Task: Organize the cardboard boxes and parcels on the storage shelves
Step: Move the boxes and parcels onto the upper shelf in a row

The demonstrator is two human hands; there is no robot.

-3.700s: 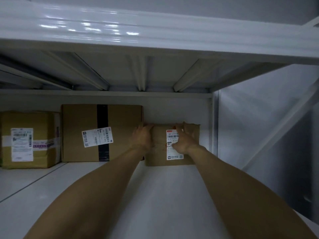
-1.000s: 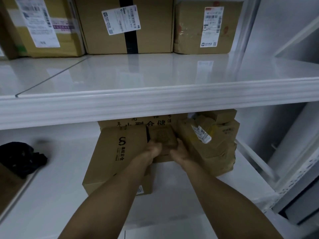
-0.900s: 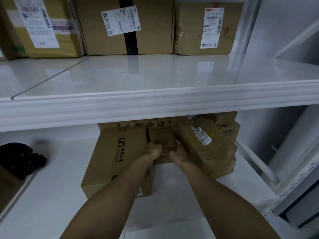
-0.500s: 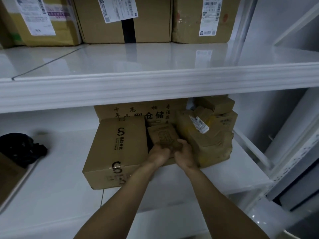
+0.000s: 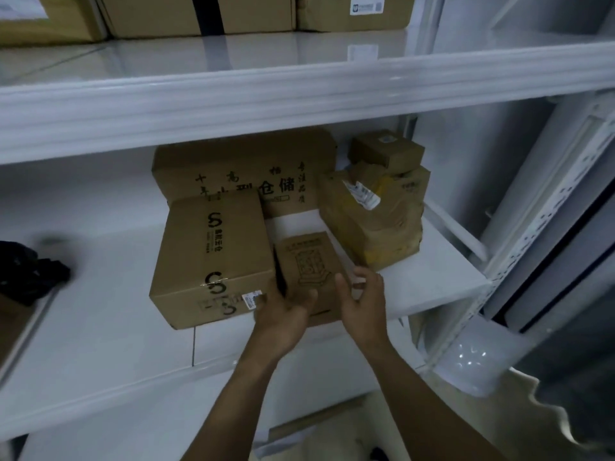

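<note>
A small brown printed box sits near the front of the lower shelf, between a larger box with black logos and a taped, crumpled parcel. My left hand grips the small box at its front left corner. My right hand is against its right side with fingers spread. Behind stands a wide carton with black characters. A little box rests on top of the crumpled parcel.
The upper shelf overhangs close above and carries three cartons along its back. A black bundle lies at the lower shelf's left. A white upright post stands at the right. More cardboard shows below the shelf.
Earlier my hands pushed a labelled box onto the upper shelf. Since a second ago they have drawn the small printed box out from between the parcels toward the shelf's front.
</note>
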